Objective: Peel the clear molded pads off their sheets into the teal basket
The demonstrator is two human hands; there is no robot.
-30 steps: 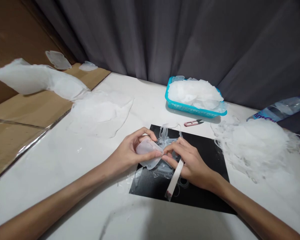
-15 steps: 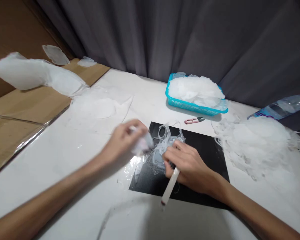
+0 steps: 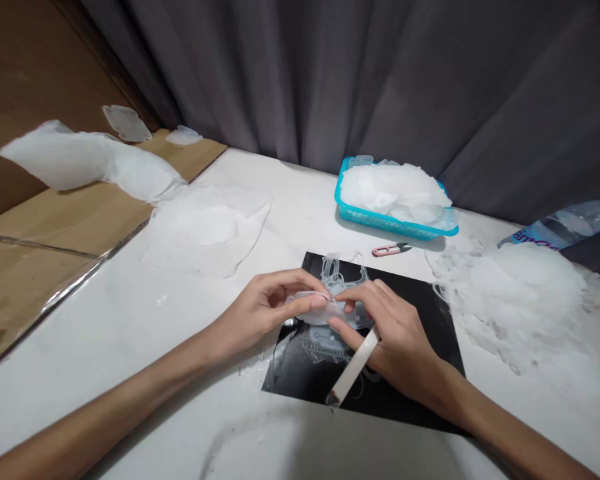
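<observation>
Between the thumb and fingers of my left hand (image 3: 280, 303) is a thin, translucent white piece (image 3: 305, 311) that looks like soft plastic or silicone. The fingertips of my right hand (image 3: 380, 317) meet at its right edge. Tucked in that same hand is a flat white stick-like tool (image 3: 354, 368), its dark end pointing down toward me; its kind cannot be made out. Below both hands lies a black sheet (image 3: 420, 373), with a clear moulded piece (image 3: 325, 339) and loose clear strips (image 3: 333, 272) on it.
A blue basket (image 3: 395, 227) heaped with white pieces stands at the back. Pink-handled thread snips (image 3: 391, 249) lie before it. On the right are a pile of clear scraps (image 3: 525, 300) and a plastic bottle (image 3: 570, 223). A white plastic bag (image 3: 90, 160) rests on cardboard (image 3: 55, 217) at left.
My left hand has come right and now holds the translucent piece over the black sheet. My right fingers have moved from the clear strips to that piece's edge. The view has shifted slightly.
</observation>
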